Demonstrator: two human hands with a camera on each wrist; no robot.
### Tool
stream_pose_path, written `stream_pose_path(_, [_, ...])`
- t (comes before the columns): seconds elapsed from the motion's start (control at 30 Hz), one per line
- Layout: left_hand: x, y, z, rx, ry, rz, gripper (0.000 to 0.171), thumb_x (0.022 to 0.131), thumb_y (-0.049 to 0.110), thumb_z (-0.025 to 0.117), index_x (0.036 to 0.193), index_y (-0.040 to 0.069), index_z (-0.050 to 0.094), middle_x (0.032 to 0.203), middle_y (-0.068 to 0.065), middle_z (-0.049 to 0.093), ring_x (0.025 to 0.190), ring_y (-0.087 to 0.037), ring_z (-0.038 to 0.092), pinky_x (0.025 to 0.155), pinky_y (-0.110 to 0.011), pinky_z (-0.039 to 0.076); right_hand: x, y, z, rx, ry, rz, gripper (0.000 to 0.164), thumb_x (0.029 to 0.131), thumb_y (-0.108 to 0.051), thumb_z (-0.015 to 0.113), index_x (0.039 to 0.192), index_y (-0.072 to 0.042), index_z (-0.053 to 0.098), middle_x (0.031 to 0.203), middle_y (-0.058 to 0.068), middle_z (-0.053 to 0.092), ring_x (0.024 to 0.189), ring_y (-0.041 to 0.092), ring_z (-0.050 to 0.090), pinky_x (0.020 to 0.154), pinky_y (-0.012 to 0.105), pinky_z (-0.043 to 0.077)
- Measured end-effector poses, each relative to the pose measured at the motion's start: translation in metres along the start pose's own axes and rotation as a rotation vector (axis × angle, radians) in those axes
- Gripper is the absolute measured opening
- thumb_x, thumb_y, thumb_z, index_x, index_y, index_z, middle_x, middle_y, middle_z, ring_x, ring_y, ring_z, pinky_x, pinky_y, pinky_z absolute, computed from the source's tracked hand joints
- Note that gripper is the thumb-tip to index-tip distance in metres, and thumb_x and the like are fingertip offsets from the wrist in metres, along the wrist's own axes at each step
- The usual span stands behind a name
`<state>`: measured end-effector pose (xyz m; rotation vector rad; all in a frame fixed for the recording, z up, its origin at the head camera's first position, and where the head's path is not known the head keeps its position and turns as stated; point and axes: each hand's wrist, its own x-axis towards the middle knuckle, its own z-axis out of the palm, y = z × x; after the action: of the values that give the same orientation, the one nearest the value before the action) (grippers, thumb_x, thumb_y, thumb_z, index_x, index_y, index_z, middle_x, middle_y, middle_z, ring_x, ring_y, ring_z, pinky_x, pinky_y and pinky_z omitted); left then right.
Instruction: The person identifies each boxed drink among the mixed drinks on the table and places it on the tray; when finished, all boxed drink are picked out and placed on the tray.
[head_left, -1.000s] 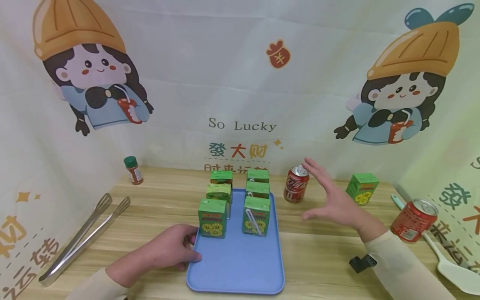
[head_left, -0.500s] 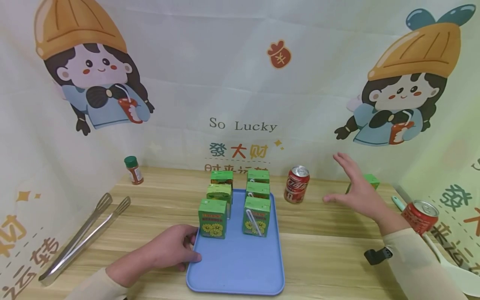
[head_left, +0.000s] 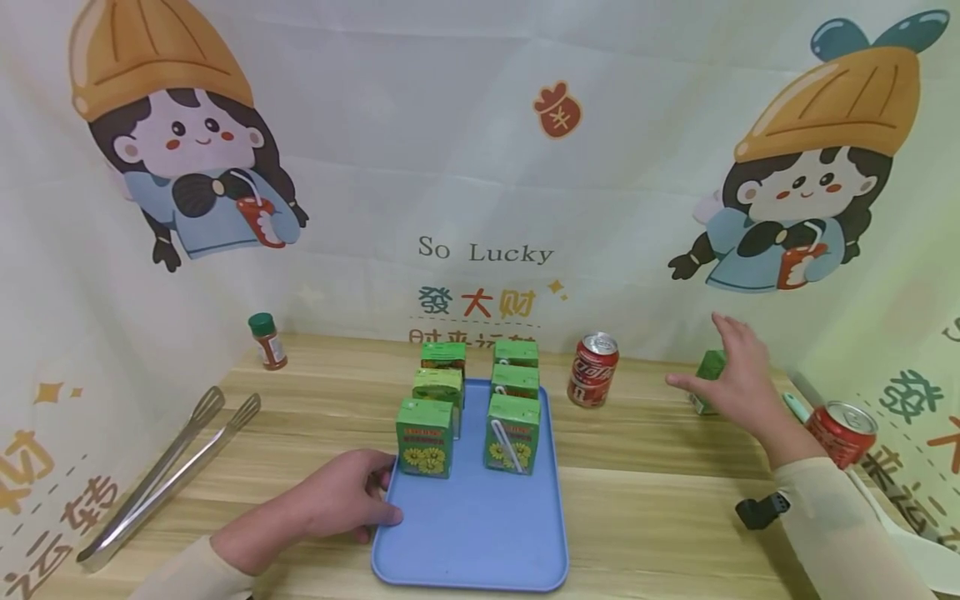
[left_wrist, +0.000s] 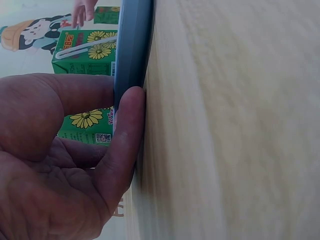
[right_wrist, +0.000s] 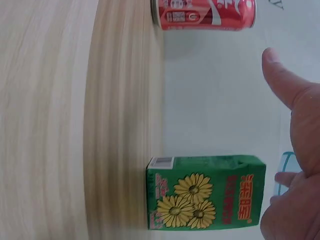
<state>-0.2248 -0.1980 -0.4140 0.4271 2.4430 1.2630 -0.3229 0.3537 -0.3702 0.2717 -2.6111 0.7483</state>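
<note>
My left hand (head_left: 341, 496) grips the left edge of a blue tray (head_left: 480, 533), thumb on top; the left wrist view shows fingers around the rim (left_wrist: 131, 60). Two rows of green drink cartons stand on the tray, the front ones being a left carton (head_left: 424, 446) and a right carton with a straw (head_left: 512, 442). My right hand (head_left: 742, 392) holds nothing, its thumb and fingers spread beside a lone green drink carton (right_wrist: 205, 195). That carton stands upright on the table, partly hidden by the hand in the head view.
A red cola can (head_left: 592, 371) stands right of the tray. Another red can (head_left: 843, 433), partly behind the right forearm, and a pale spatula (head_left: 911, 542) are at far right. Metal tongs (head_left: 161, 487) and a green-capped seasoning bottle (head_left: 268, 346) lie leftward. A printed cloth (head_left: 360, 167) hangs behind.
My right hand has moved rightward, away from the cola can and over to the lone carton, now covering part of it. The left hand and tray look unmoved.
</note>
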Motion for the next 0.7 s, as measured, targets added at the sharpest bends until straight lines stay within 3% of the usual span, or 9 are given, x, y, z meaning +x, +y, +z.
stream_pose_path(0.17, [0.000, 0.000, 0.000, 0.001, -0.002, 0.001, 0.067, 0.088, 0.001, 0.090, 0.142, -0.019, 0.056, 0.105, -0.011, 0.064, 0.077, -0.024, 0.070, 0.056, -0.039, 0.070, -0.001, 0.008, -0.001, -0.032, -0.016, 0.067, 0.124, 0.089, -0.046, 0.095, 0.170, 0.011, 0.020, 0.168, 0.048, 0.019, 0.156, 0.070, 0.015, 0.122, 0.091, 0.021])
stream_pose_path(0.4, [0.000, -0.001, 0.000, -0.002, -0.002, 0.009, 0.067, 0.088, 0.001, 0.090, 0.142, -0.020, 0.056, 0.105, -0.011, 0.065, 0.076, -0.024, 0.070, 0.056, -0.039, 0.069, -0.002, 0.014, -0.002, -0.024, -0.101, 0.166, 0.122, 0.095, -0.045, 0.090, 0.170, 0.014, 0.014, 0.166, 0.051, 0.014, 0.152, 0.072, 0.020, 0.116, 0.093, 0.032])
stream_pose_path(0.7, [-0.001, 0.001, 0.001, 0.002, 0.005, -0.009, 0.065, 0.089, 0.001, 0.090, 0.141, -0.019, 0.057, 0.105, -0.011, 0.065, 0.075, -0.023, 0.069, 0.056, -0.038, 0.069, -0.003, 0.016, 0.001, -0.100, -0.141, 0.178, 0.113, 0.101, -0.049, 0.083, 0.165, 0.021, 0.021, 0.162, 0.052, 0.022, 0.147, 0.072, 0.026, 0.115, 0.088, 0.038])
